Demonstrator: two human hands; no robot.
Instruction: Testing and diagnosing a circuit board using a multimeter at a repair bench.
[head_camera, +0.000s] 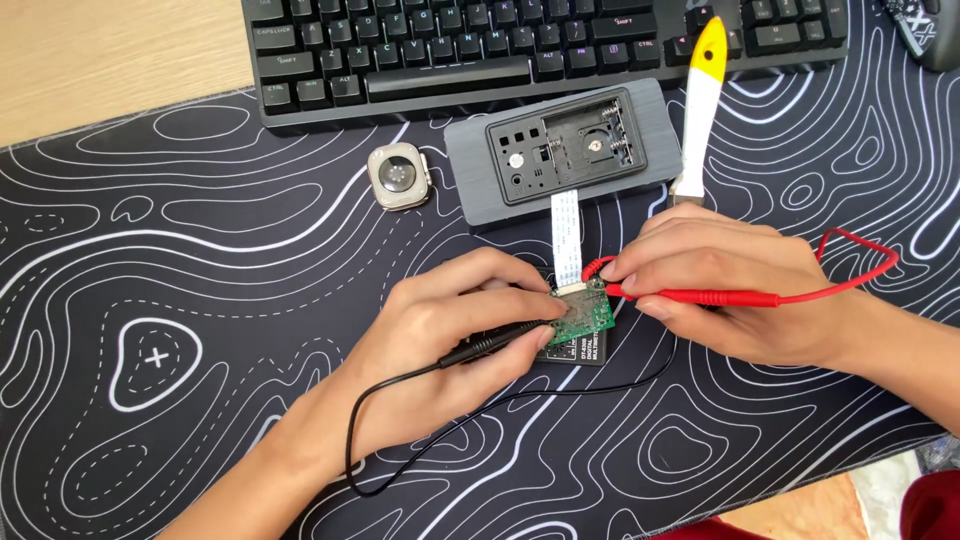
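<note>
left hand (460, 325) lower centre, palm down, fingers curled shut around black probe (495, 340); tip on green circuit board (583, 312) | right hand (725, 285) centre right, pinching red probe (700, 296); tip touching board | grey casing (560, 150) above, joined by white ribbon cable (566, 235)

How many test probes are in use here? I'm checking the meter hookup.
2: the black probe in the left hand, the red probe in the right hand, both tips at the green circuit board.
</note>
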